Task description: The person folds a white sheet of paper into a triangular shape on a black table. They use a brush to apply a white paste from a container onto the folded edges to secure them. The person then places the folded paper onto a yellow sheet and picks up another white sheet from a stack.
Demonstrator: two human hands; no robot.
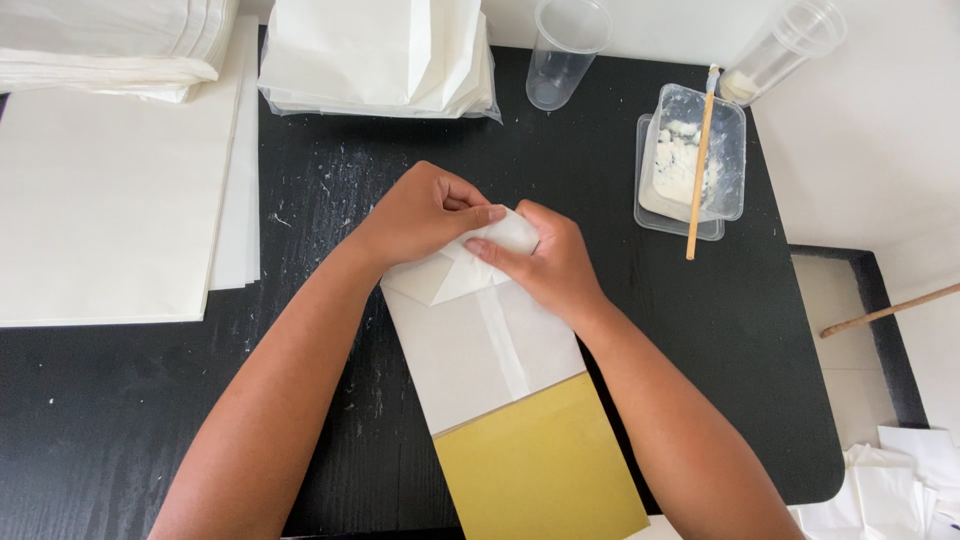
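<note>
Yellow card lies nearest the viewer on the black table, protruding from the lower end of a white paper bag laid flat at table centre, with a glued centre seam and its far end folded into triangular flaps. Left hand and right hand meet over that fold, fingertips pinching the flap paper. Beyond, a clear plastic tub contains white paste, with a wooden-handled brush resting across it.

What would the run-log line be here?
left hand: folding paper bag end | right hand: pressing same fold | paste tub: untouched
</note>
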